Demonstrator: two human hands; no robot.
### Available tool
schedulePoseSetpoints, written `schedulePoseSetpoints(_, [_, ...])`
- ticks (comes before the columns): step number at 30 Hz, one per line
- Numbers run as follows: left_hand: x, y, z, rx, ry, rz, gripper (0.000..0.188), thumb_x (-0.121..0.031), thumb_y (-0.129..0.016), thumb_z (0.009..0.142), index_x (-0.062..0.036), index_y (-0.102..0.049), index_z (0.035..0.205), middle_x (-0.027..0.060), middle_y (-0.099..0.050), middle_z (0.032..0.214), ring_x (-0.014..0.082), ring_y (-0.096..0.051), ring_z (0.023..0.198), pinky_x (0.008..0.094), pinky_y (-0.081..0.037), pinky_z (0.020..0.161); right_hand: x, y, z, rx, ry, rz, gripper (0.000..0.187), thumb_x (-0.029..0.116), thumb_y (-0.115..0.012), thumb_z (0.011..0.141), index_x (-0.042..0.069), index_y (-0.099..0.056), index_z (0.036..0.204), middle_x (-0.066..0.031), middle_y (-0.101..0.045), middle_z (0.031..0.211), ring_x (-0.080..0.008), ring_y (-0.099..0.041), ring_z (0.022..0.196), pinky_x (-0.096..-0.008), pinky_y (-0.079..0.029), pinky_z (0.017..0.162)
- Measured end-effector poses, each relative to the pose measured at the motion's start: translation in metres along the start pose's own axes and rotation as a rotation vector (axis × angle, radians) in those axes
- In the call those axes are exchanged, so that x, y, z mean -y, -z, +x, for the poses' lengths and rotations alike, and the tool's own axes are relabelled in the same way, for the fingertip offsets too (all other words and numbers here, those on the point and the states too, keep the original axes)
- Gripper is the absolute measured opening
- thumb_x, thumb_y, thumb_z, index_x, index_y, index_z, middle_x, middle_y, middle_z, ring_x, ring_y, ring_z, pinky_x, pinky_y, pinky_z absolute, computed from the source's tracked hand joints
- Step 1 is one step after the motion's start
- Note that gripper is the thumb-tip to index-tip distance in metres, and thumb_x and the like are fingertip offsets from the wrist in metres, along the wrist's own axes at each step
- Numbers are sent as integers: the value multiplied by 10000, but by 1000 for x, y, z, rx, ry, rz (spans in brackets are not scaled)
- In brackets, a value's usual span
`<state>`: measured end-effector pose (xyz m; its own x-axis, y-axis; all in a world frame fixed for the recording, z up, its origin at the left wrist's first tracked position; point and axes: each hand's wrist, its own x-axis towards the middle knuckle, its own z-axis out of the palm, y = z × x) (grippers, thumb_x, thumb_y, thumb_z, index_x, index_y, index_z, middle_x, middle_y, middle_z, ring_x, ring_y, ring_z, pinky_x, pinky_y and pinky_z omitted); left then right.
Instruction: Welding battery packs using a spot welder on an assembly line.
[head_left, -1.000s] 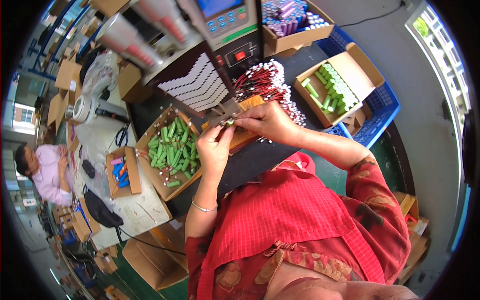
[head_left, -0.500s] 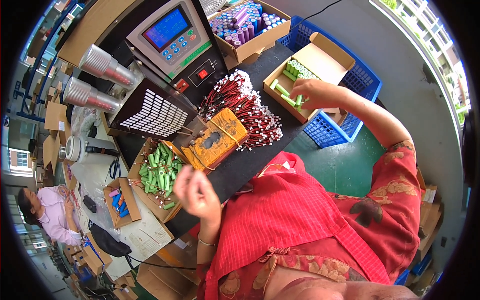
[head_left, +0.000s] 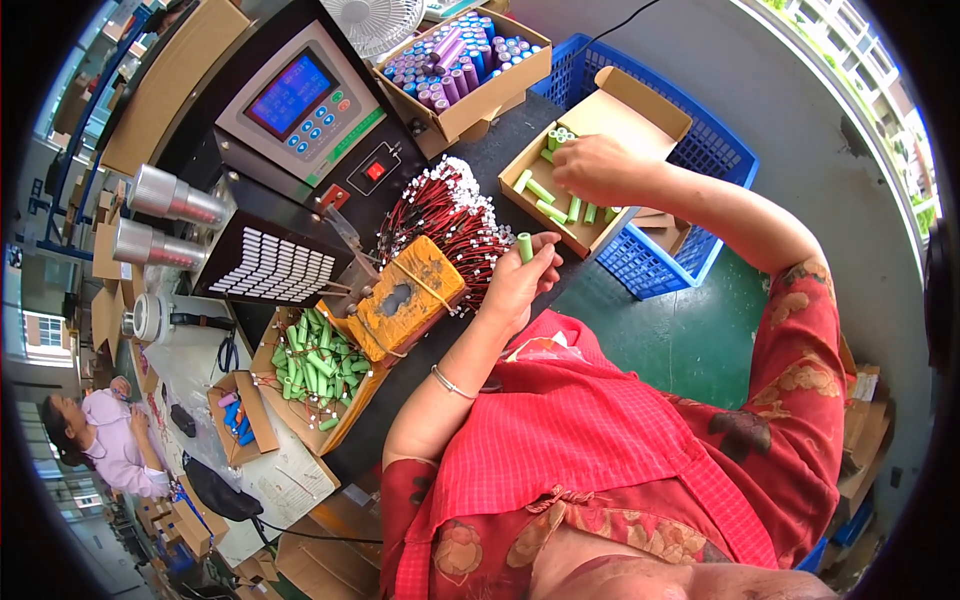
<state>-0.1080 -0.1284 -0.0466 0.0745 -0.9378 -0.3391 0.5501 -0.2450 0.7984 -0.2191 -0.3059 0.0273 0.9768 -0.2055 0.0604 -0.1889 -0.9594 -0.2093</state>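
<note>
Between the thumb and fingers of my left hand (head_left: 515, 288) a green battery cell (head_left: 525, 247) stands nearly upright, in front of the open cardboard box (head_left: 575, 238). My right hand (head_left: 605, 170) reaches into that box with its fingers curled down by the loose green cells (head_left: 538, 188). Its fingertips are partly hidden, so I cannot make out what they pinch. Left of my left hand is an orange-taped block (head_left: 405, 297) with a dark worn patch, at the electrodes of a spot welder (head_left: 290, 130). A pile of red-and-black wire leads (head_left: 450, 215) with white connectors lies behind it.
Wired green cells fill a carton (head_left: 322, 365) at the left, beside a smaller box (head_left: 243, 420) of blue cells. Purple and blue cells fill a box (head_left: 500, 95) at the back. A blue basket (head_left: 650, 268) supports the open box. A person in pink (head_left: 120, 440) sits far left.
My left hand has moved right from beside the taped block to the open box and now holds a green cell. My right hand has shifted slightly left and farther in over the cells.
</note>
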Motion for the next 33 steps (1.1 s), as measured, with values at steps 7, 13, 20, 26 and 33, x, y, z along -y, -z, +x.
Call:
schedulePoseSetpoints(7, [3,0,2,-67,-14,-40,239,-233,-571,874,-38,-577,1012,12,-596,827,78,-560,705,192,-439,625,-29,-41,8,247,385,-487,84,157,-637,587,76,-617,591,-57,-599,661,-196,-581,771,-323,-397,765])
schedulePoseSetpoints(13, [-7,-12,9,118,-73,-417,330,-189,-473,919,-74,-417,1223,92,-501,1181,192,-544,1021,321,-501,810,14,5,9,271,-205,682,324,310,-608,777,10,-633,660,-146,-602,604,-266,-579,525,-355,-453,516])
schedulePoseSetpoints(20, [6,1,7,-26,70,-431,179,-147,-539,884,-96,-500,1052,22,-554,798,116,-542,715,225,-456,576,-8,-44,43,278,-321,-16,298,268,-621,689,-29,-645,678,-171,-618,631,-271,-634,625,-365,-514,597])
schedulePoseSetpoints(26, [5,5,6,-46,-13,-385,139,-135,-553,874,-64,-532,991,47,-593,896,135,-576,819,230,-479,679,-2,-50,61,595,-405,-30,259,226,-590,685,-22,-661,714,-181,-641,732,-271,-647,682,-367,-518,593])
schedulePoseSetpoints(33, [2,8,21,15,-109,-509,306,-113,-499,898,-36,-429,1186,103,-513,1169,207,-530,1058,331,-475,880,0,-19,45,224,-422,111,358,322,-613,699,-35,-636,718,-173,-629,660,-286,-627,589,-367,-508,540])
